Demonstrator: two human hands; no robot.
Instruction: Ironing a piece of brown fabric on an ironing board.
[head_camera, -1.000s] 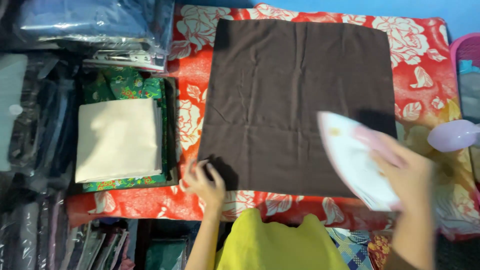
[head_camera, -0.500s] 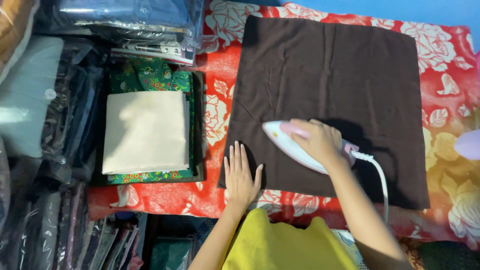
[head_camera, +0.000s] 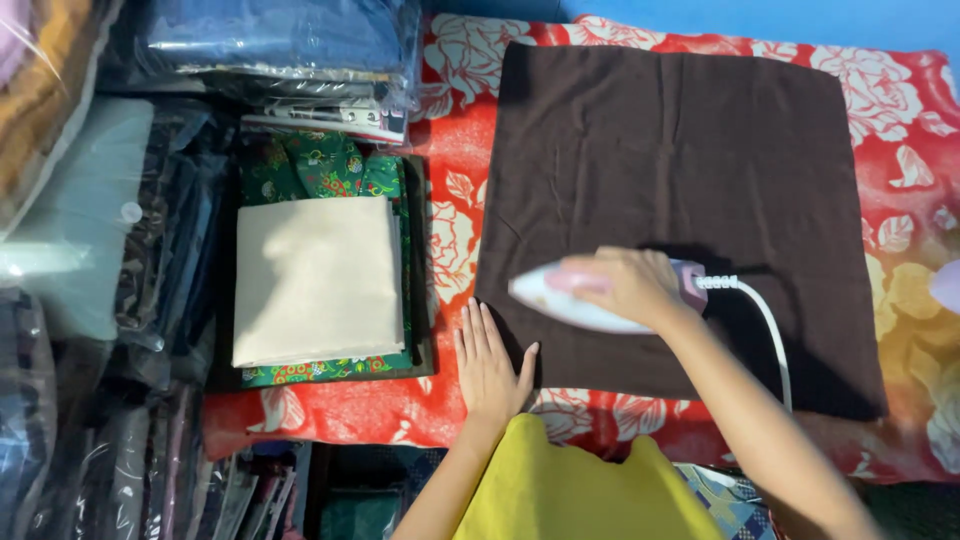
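Observation:
A dark brown square cloth lies flat on a red floral cover. My right hand grips the handle of a white and pink clothes iron, which rests on the cloth's near left part with its tip pointing left. Its white cord trails off to the right. My left hand lies flat with fingers spread at the cloth's near left corner, partly on the red cover.
A folded cream cloth sits on a green patterned fabric left of the cover. Stacks of clothes in clear plastic bags fill the left side. A yellow garment covers my lap.
The iron has slid left across the brown cloth's near edge, from the right side to the near left part. My left hand stays at the corner, now flat with fingers spread.

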